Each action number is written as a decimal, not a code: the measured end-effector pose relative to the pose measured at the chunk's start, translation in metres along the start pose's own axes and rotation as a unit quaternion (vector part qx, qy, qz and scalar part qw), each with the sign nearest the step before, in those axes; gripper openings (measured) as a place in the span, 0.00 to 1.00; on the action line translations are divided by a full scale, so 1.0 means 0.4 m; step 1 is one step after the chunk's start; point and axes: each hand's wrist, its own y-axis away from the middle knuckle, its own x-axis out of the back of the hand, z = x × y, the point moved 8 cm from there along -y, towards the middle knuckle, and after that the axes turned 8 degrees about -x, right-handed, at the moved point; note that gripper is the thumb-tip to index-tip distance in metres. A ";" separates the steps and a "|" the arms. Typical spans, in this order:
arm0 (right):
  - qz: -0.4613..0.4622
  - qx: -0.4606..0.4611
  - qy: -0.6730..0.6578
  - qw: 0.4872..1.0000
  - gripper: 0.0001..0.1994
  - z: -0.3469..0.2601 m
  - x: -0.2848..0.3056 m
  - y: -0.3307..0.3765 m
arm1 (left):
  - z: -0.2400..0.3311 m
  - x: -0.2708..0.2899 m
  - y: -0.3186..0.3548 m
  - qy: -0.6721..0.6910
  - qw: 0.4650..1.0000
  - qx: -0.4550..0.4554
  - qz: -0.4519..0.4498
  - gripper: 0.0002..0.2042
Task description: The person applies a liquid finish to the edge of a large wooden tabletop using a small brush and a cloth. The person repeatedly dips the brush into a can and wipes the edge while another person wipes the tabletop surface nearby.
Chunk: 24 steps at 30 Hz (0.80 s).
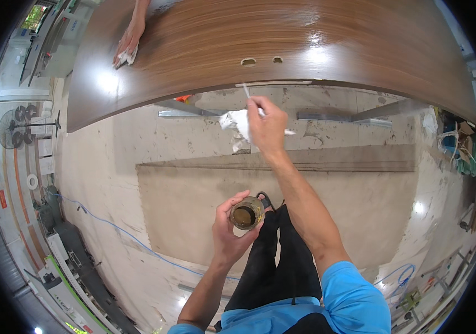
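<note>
My left hand [227,231] is wrapped round a glass jar [258,214] of brownish-dark liquid, held upright in front of my legs. In my right hand [270,123] are a thin white stick [246,91] and a crumpled white cloth [239,123]. The stick's far tip meets or nearly meets the near edge of a large brown wood-grain panel [360,39], beside a pale strip [274,83] in that edge. Two cutouts, a longer slot [248,62] and a smaller hole [277,59], lie just beyond. Whether the tip has bristles is too small to tell.
Another person's hand [131,42] presses a white cloth on the panel's far left. Metal supports [327,117] stand beneath. A brown sheet [193,206] covers the floor under me. A blue hose [121,227] runs along the left; a fan [18,127] stands there too.
</note>
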 end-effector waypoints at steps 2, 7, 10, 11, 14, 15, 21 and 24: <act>0.071 -0.022 0.009 0.997 0.09 0.009 0.100 -0.008 | 0.003 -0.010 -0.002 0.004 1.000 0.001 0.002 0.37; 0.135 -0.019 -0.002 0.991 0.09 0.002 0.204 -0.021 | 0.007 -0.039 -0.002 0.014 1.000 -0.004 -0.011 0.37; 0.014 0.006 0.033 0.999 0.09 -0.002 0.125 -0.024 | 0.009 -0.061 -0.009 0.006 1.000 -0.003 -0.023 0.37; 0.010 -0.019 0.013 1.000 0.08 0.013 0.122 -0.025 | 0.012 -0.064 -0.010 0.005 1.000 -0.006 -0.023 0.37; 0.126 -0.024 0.052 0.990 0.09 0.032 0.253 -0.041 | 0.010 -0.079 -0.018 0.008 1.000 -0.007 -0.027 0.37; 0.149 -0.037 0.047 0.987 0.09 0.042 0.321 -0.053 | 0.009 -0.086 -0.020 0.011 0.999 -0.011 -0.030 0.37; 0.195 0.024 0.070 0.978 0.09 0.024 0.503 -0.072 | 0.006 -0.124 -0.033 0.008 0.999 -0.016 -0.051 0.37; 0.112 0.020 0.088 0.990 0.09 0.033 0.481 -0.090 | 0.008 -0.159 -0.041 0.005 0.998 0.002 -0.061 0.37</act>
